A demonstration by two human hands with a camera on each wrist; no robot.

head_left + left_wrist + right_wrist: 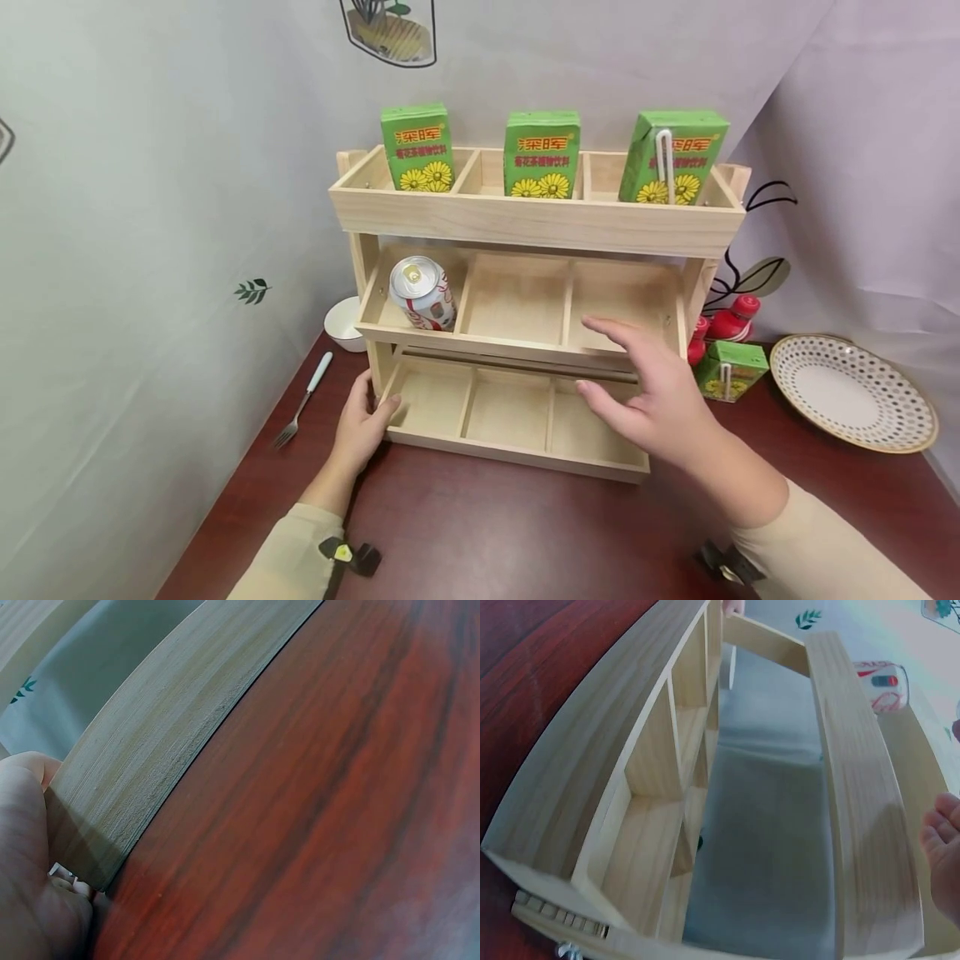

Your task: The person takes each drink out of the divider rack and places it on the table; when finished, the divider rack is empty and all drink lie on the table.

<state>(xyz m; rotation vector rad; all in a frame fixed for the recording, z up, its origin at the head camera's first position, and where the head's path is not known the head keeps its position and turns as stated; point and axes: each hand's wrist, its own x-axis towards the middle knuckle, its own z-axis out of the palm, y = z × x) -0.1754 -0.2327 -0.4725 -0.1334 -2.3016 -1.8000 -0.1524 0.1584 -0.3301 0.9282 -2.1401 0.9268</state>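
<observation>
We are looking at a pale wooden rack (517,296) standing on the glossy, dark red bench (480,533), its three tiers each showing visible grain and three compartments. With the left hand (363,425) we are gripping its low left end, while the right hand (660,392) is hovering, fingers extended and thumb spread, before the middle tier's right compartment. Bench surface is stretching from the rack's near edge toward us. Right of the rack, a green carton (738,367) is standing; left of it, a fork (309,389) is lying near the bench's edge.
</observation>
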